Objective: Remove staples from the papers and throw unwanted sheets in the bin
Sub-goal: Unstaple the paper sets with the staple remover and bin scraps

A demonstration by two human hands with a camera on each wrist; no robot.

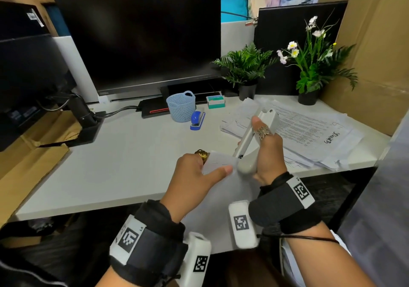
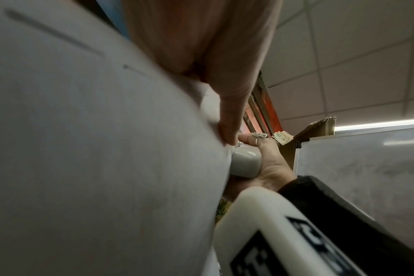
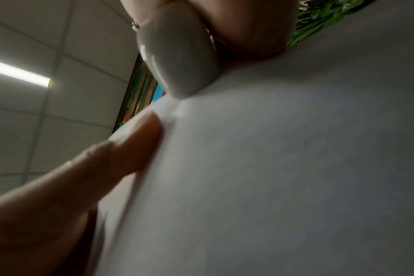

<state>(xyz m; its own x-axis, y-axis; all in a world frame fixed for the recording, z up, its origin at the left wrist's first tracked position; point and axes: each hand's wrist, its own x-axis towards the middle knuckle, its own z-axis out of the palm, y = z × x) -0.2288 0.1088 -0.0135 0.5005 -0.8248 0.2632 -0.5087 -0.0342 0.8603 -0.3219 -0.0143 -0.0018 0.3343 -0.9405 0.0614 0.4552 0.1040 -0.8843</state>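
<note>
I have both hands up over the near edge of the bench (image 1: 88, 176), in front of the dark monitor (image 1: 141, 41). My left hand (image 1: 192, 176) pinches the top corner of a white sheet (image 1: 218, 161) between thumb and curled fingers; the sheet hangs down toward me past the bench edge, and from the left wrist view it fills most of the frame, with the thumb pressed on its edge. My right hand (image 1: 269, 151) is clenched around a pale grey staple remover (image 1: 254, 134), a long lever-type tool held tilted, its far end pointing away toward the monitor and its near rounded end down by the corner of the sheet. The tool's tip sits right at that pinched corner, touching or just beside the paper; I cannot tell whether it has hold of a staple.

To the right of the monitor, behind my right hand, a loose pile of printed papers (image 1: 309, 127) lies spread on the bench. Just below the monitor stand a small blue mesh basket (image 1: 181, 106), a blue stapler (image 1: 197, 120) touching its right side, and a green-and-white staple box (image 1: 215, 102) a little further right. Two potted plants (image 1: 245, 65) stand to the right of the monitor, behind the pile.
</note>
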